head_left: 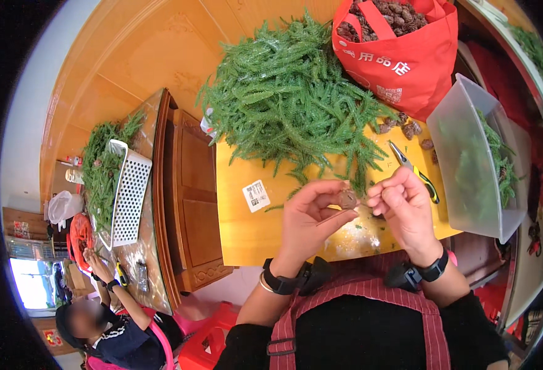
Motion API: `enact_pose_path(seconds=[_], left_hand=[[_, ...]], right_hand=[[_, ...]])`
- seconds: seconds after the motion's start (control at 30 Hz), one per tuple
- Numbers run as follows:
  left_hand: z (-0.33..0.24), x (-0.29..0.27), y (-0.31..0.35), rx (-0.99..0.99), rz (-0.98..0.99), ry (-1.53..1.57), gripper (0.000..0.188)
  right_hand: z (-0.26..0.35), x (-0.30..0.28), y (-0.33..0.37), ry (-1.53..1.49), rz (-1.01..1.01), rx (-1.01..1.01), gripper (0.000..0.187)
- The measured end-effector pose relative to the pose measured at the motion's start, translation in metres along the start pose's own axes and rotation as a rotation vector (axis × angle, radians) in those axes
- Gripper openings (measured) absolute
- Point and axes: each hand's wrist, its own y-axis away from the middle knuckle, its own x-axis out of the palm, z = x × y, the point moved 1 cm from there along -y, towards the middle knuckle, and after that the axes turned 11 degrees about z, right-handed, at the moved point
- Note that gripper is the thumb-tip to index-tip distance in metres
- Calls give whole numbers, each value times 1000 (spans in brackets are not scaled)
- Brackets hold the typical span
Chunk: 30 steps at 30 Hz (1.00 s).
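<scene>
Green needle-leaved sprigs [290, 98] lie heaped in a feathery mound at the far side of a yellow board [247, 228], directly beyond both hands. Against the heap leans a red fabric bag [407, 61] filled with brown cones, and a few loose cones [407, 128] have spilled onto the board below it. Yellow-handled pliers [414, 171] lie just past the right hand, and a translucent plastic bin [469, 154] holding a few more sprigs stands at the board's right edge.

A small brown cone [347, 198], rough and rounded, sits between the two hands above the near part of the board. The left hand [308, 219] pinches it between thumb and curled fingers (a thin stem or wire seems to run under it, too fine to tell). The right hand [404, 206] is loosely closed, its fingertips pressed to the cone's right side. Both wrists carry black bands.

The board is smooth and glossy, dusted with pale crumbs near the hands, with a small white label [256, 195] stuck on its left part. To the left stands carved wooden furniture [191, 197], and beyond it a white perforated basket [129, 191] rests on more greenery where another person [117, 327] sits working.
</scene>
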Motion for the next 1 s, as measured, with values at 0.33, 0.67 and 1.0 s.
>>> enact_pose_path(seconds=[0.33,0.67,1.0], left_hand=[[0,11,-7,23,-24,-175,41],[-3,13,-9,63,17,-512,39],[-14,18,-10,72,-21,-706,33]], right_hand=[[-2,-2,0,-201,-52,-48,13],[25,1,-6,619,191,60,19],[34,4,-9,1029,125,-62,19]])
